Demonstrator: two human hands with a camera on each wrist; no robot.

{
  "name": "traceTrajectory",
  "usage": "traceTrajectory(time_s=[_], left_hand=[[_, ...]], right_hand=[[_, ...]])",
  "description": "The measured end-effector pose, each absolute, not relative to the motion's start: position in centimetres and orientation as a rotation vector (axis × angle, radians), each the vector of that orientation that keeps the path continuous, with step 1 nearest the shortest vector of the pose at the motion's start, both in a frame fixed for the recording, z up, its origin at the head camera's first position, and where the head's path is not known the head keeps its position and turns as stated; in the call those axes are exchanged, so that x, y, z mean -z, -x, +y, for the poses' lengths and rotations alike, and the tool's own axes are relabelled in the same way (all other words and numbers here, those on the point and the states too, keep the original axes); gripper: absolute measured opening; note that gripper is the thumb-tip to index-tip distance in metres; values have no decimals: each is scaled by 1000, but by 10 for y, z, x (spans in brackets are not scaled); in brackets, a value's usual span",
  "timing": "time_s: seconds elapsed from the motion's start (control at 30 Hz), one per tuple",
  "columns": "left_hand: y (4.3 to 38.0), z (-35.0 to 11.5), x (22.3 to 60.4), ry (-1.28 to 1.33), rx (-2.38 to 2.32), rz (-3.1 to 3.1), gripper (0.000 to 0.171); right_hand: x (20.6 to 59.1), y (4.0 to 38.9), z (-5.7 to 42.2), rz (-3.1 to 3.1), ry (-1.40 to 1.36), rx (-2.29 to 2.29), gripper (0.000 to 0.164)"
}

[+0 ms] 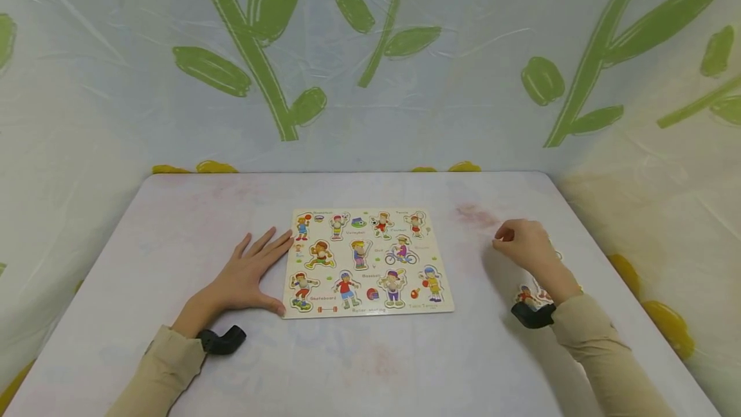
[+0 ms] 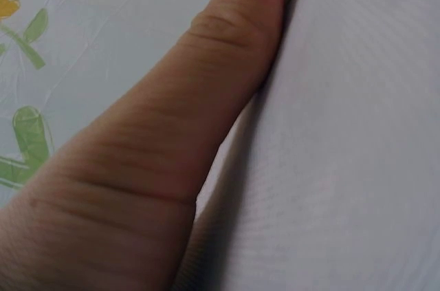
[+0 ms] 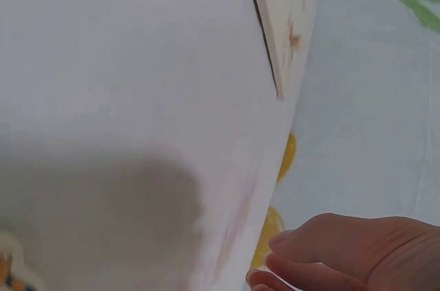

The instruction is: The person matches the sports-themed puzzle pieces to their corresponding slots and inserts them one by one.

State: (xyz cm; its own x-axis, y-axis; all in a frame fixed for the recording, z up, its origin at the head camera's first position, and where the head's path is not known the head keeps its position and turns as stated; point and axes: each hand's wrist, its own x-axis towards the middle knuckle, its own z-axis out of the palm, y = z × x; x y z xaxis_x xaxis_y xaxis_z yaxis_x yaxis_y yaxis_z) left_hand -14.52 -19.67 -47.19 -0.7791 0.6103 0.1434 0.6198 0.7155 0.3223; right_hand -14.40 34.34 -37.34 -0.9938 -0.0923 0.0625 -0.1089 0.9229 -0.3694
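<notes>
The right grip [image 1: 528, 246] is raised over the counter [image 1: 370, 365], thumb and fingers curled toward each other; whether anything is pinched there I cannot tell, as the fingertips run off the right wrist view. Loose figure pieces [image 1: 525, 295] lie on the counter beneath that wrist, partly hidden by it. The left grip [image 1: 249, 282] is spread and grasps nothing, its fingertips and thumb touching the left edge of the puzzle board [image 1: 341, 262], which lies flat mid-counter, well apart from the right grip. The step looks like bracing the board while handling pieces one by one; the next move probably calls for matching a piece to its figure outline, with the board kept steady.
</notes>
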Motion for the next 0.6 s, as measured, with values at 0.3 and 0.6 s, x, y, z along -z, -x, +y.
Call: traceTrajectory(time_s=[0.3,0.6], left_hand=[[145,-196,470,1034,559,-2904,135],[145,-196,470,1033,555,-2907,135]], right_hand=[[372,144,383,-3077,-11,-558,17],[379,140,412,-3133,158,-611,24]])
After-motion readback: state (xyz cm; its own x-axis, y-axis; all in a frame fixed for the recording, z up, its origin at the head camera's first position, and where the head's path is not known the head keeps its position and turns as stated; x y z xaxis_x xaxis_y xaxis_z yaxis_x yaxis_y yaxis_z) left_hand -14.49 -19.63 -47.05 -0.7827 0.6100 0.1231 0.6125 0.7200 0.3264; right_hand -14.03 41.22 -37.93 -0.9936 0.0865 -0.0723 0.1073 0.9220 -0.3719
